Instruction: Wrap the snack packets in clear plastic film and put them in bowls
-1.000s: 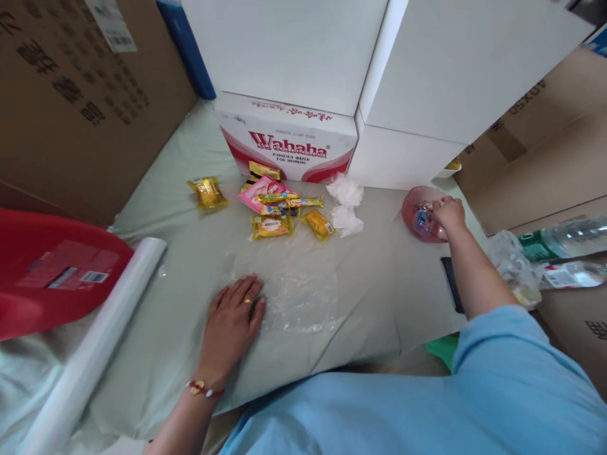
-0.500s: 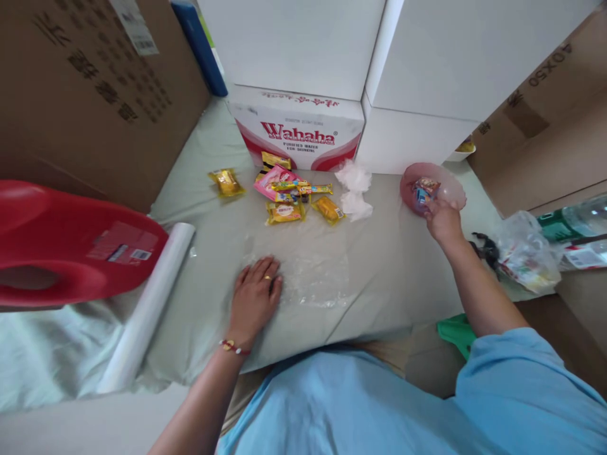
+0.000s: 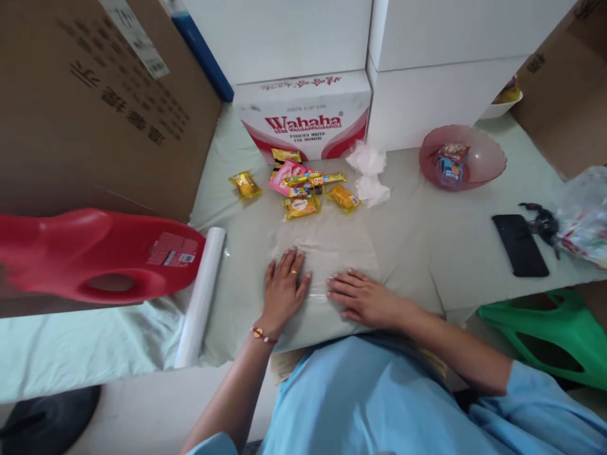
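Observation:
A clear sheet of plastic wrap [image 3: 332,249] lies flat on the pale green cloth [image 3: 427,253]. My left hand [image 3: 284,291] rests palm down on the sheet's left edge, fingers stretched out. My right hand [image 3: 363,297] lies flat on its near right part, fingers spread, holding nothing. Beyond the sheet sits a small heap of wrapped snacks [image 3: 303,186], with one yellow packet [image 3: 245,185] apart to the left. A pink bowl [image 3: 484,167] with two wrapped sweets in it stands at the right rear.
A roll of plastic wrap [image 3: 202,297] lies left of my hands beside a red jug [image 3: 95,256]. Cardboard and white boxes, one marked Wahaha [image 3: 303,120], wall the back. Crumpled tissue [image 3: 370,170], a black phone [image 3: 520,245], a plastic bag [image 3: 585,221] and a green stool [image 3: 545,335] lie right.
My right hand left the pink bowl and came back to lie flat on the plastic sheet next to my left hand. The view shifted, so the bowl now appears farther right.

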